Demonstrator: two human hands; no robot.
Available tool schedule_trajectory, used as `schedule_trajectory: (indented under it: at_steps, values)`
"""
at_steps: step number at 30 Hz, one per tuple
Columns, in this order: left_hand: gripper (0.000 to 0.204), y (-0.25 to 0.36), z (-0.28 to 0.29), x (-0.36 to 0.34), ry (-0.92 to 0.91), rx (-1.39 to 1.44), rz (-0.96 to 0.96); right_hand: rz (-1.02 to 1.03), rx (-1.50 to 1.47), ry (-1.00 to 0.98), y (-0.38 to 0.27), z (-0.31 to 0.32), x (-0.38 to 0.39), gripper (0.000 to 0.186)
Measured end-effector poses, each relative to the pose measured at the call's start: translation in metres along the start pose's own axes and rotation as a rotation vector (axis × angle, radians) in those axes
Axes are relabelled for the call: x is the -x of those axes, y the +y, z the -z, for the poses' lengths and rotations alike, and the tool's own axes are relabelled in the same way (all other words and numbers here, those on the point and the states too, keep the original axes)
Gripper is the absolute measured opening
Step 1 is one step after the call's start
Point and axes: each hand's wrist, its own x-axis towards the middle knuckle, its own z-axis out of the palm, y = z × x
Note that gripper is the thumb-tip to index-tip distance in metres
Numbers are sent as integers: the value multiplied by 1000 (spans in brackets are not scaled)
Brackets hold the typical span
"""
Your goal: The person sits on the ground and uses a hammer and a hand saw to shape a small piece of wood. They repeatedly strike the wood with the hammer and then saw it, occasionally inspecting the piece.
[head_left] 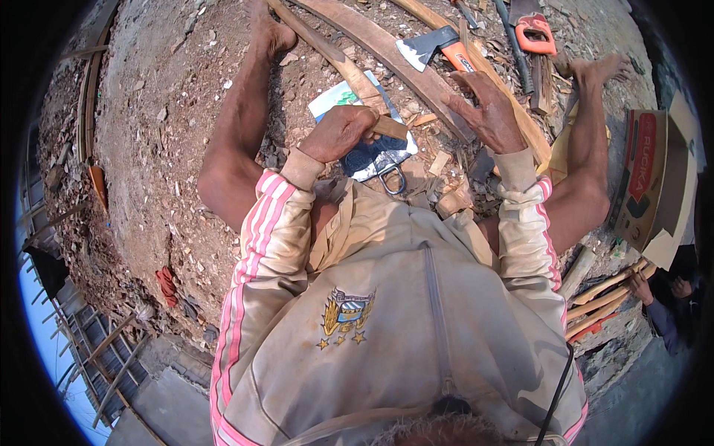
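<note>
My left hand [338,132] is closed around a short flat piece of wood [391,128], whose end sticks out to the right. Below that hand lies a crumpled blue, white and green printed sheet [364,162], with a metal ring [392,181] at its near edge. My right hand [487,111] has its fingers apart and holds nothing that I can see. Its fingertips are beside the orange handle [458,56] of a hatchet [425,49], which rests across a long plank [372,43]. Whether they touch the handle I cannot tell.
A long wooden stick [331,56] lies between my legs. Far right are a handsaw [535,33] and a dark pipe [515,48]. An open cardboard box [645,175] stands at the right, near wooden poles [602,301] and another person's hand [641,288]. Wood chips litter the ground.
</note>
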Motion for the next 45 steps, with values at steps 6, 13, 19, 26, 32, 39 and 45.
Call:
schedule_trajectory:
  at_steps: [6,13,19,26,32,39,45]
  values:
    - [45,-2,-41,-24,-262,21,-12,34,-336,-171,-35,-73,55,41]
    - [47,-22,38,-47,77,-1190,-140,-167,173,-264,16,-82,84,31]
    - [63,-47,51,-83,-62,-1503,-76,-124,-46,-142,-4,-91,70,37]
    - [61,-24,101,-77,149,-1338,-351,-201,158,-472,-47,-131,135,61]
    - [53,52,201,-29,805,-807,-584,-49,125,-219,-45,-127,126,52]
    - [44,150,272,61,1168,-258,-961,180,18,144,-81,-53,92,44]
    - [39,237,265,121,1253,-359,-1227,258,52,237,-125,4,69,46]
